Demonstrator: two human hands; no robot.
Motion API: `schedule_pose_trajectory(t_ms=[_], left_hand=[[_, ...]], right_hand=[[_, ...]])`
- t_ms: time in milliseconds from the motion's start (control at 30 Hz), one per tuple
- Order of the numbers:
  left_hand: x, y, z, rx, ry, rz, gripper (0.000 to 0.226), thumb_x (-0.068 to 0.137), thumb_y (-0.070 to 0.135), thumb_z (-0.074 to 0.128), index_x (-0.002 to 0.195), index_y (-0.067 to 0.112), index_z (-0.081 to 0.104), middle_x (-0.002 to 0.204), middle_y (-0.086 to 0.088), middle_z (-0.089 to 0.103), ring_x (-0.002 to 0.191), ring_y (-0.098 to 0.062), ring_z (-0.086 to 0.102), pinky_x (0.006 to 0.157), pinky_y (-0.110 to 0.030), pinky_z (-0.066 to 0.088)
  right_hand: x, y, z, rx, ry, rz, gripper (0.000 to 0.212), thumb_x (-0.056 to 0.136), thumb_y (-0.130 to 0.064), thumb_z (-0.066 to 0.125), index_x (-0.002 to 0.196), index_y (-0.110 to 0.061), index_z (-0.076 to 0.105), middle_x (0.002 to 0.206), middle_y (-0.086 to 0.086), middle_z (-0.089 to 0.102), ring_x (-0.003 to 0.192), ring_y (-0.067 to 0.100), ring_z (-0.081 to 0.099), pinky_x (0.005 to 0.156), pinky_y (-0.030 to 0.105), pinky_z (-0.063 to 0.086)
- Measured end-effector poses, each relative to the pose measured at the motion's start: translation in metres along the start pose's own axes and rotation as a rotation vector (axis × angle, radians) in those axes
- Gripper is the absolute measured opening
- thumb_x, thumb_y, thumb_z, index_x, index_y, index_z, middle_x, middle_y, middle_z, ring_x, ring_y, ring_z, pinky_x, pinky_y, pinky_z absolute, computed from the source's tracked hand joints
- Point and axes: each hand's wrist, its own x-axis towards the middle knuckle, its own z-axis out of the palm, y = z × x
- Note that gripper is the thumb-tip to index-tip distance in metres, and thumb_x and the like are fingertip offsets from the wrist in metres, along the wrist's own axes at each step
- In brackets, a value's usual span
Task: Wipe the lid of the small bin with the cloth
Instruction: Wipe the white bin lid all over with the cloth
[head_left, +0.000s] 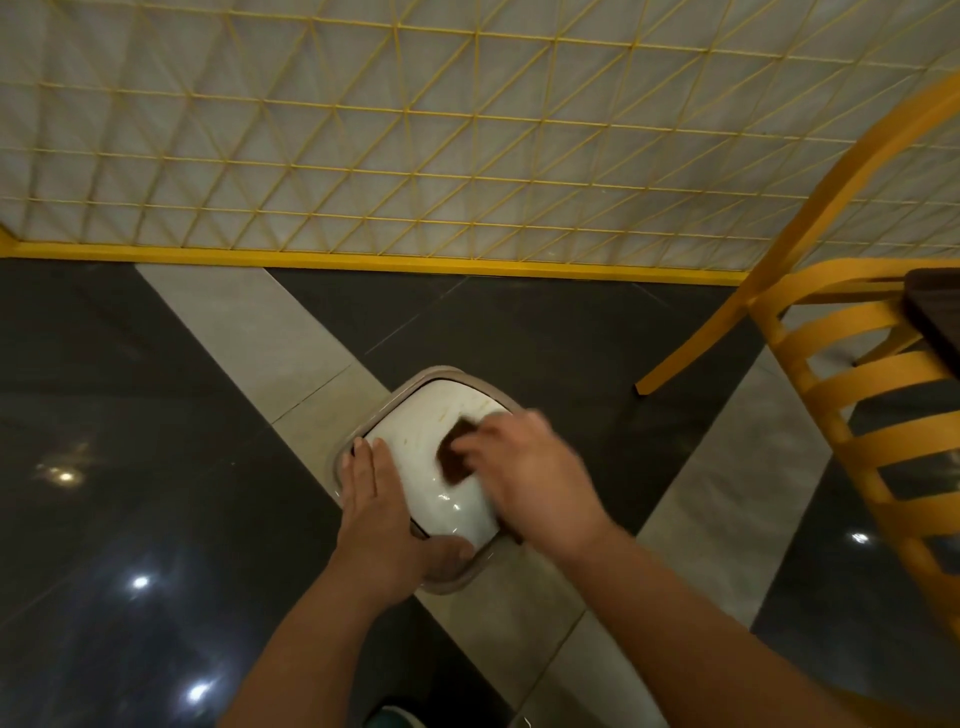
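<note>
Near the lens, two bare forearms reaching down over a glossy dark tiled floor (130, 415) crossed by pale grey bands. Farther back, a yellow wire-grid partition (415, 145) on a yellow base rail. At right, a yellow slatted chair (852, 395), with the corner of a dark tabletop (935, 312) above its seat. On the floor between the arms, the small bin (441, 375) with taupe rim, seen from above. Seated in that rim, the white domed lid (415, 441), faintly streaked. Left hand (376, 514) laid flat on the lid's left edge, grip open, fingers straight, thumb at the near rim. Right hand (524, 467) motion-blurred, grip closed on the cloth, fingers curled over it. Dark brown cloth (454, 457) pressed on the lid's right half.
</note>
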Motion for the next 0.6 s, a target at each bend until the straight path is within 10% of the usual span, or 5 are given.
schedule_pose_trajectory(t_ms=[133,367,600], left_hand=[[0.001,0.002,0.0,0.046,-0.02,-0.009,0.137,0.066,0.045,0.079,0.141,0.016,-0.032,0.148,0.003,-0.036,0.139,-0.022,-0.03,0.119,-0.045,0.005],[0.003,0.0,-0.002,0.027,-0.001,0.008,0.131,0.07,0.04,0.078,0.144,0.012,-0.027,0.15,-0.003,-0.036,0.137,-0.021,-0.034,0.116,-0.038,-0.006],[0.0,-0.002,-0.003,-0.01,-0.042,0.04,0.14,0.065,0.047,0.08,0.139,0.019,-0.036,0.146,0.008,-0.04,0.139,-0.021,-0.03,0.118,-0.044,0.001]], right_hand=[[0.015,0.029,-0.013,0.114,0.068,0.398,0.026,0.096,-0.027,0.052,0.119,-0.027,0.064,0.117,-0.004,0.056,0.109,0.013,0.047,0.091,0.023,0.042],[-0.001,-0.033,0.002,0.052,-0.26,-0.103,0.039,0.087,-0.024,0.063,0.126,-0.021,0.058,0.127,0.006,0.054,0.117,0.026,0.046,0.1,0.043,0.043],[0.035,0.029,-0.013,0.209,-0.022,0.517,0.025,0.096,-0.025,0.052,0.117,-0.027,0.065,0.113,-0.005,0.056,0.105,0.011,0.049,0.085,0.024,0.044]])
